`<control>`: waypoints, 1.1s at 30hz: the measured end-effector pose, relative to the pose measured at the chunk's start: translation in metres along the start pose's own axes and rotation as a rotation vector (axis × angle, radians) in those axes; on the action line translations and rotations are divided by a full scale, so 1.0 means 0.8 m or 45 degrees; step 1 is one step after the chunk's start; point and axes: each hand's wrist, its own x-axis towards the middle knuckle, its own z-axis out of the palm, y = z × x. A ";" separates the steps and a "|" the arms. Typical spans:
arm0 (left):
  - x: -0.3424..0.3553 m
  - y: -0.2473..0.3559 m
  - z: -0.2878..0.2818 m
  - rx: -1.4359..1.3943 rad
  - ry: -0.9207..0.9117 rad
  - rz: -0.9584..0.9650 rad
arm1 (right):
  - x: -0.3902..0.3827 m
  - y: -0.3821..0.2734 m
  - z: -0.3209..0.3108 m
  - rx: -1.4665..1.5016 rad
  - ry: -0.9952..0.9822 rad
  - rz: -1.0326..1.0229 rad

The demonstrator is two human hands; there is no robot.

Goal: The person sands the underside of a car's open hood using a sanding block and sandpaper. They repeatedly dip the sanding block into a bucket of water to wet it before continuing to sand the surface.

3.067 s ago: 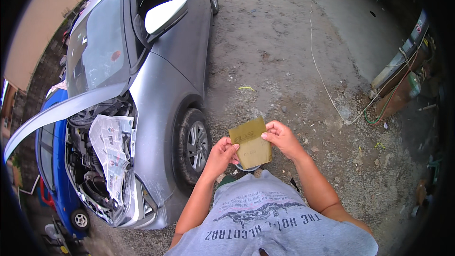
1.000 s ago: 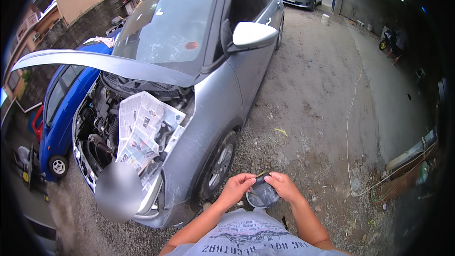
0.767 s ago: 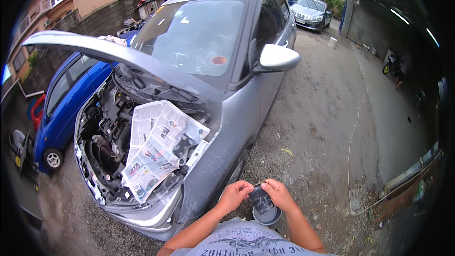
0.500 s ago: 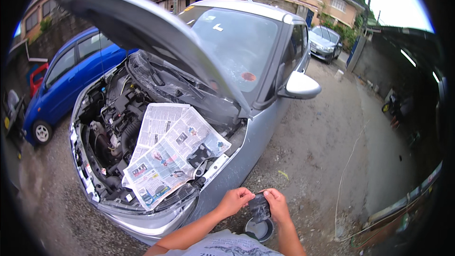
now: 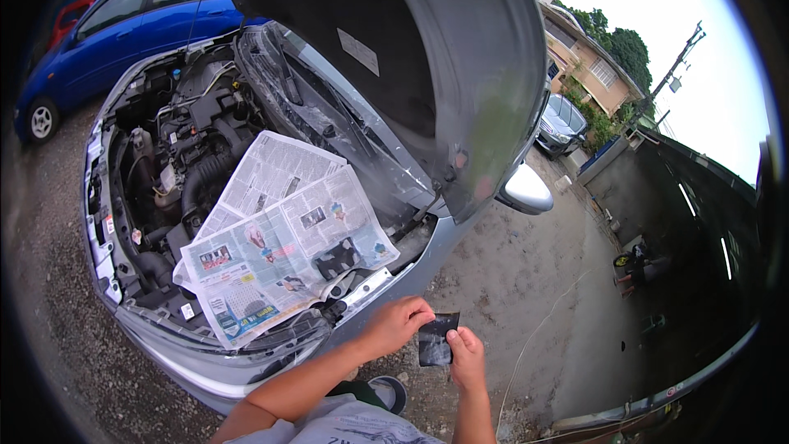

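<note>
Over dirt (image 5: 514, 279), forearms (image 5: 308, 378) converge, left fingers (image 5: 418, 310) and right fingers (image 5: 457, 340) pinching a dark sheet (image 5: 436, 349).

- Dark sheet (image 5: 436, 349): thin and paper-like, its face matt with pale smudges.
- Newspaper (image 5: 283, 230): matt printed paper, creased and wavy.
- Raised hood (image 5: 489, 49): smooth painted metal with a soft sheen along its border; dull, dark inner face.
- Fender (image 5: 444, 267): smooth, silver-grey painted metal.
- Mirror cap (image 5: 527, 189): smooth, pale and glossy.
- Ribbed hose (image 5: 197, 191): black, looks like plastic or rubber.
- Blue car (image 5: 136, 29): glossy paint.
- Shirt (image 5: 353, 425): soft grey cloth, matt, with a dark print.
- Ground (image 5: 53, 230): rough, matt gravel at left.
</note>
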 end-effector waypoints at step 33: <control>0.052 -0.022 0.068 -1.289 -0.354 0.227 | 0.032 -0.023 -0.002 0.471 -0.190 0.209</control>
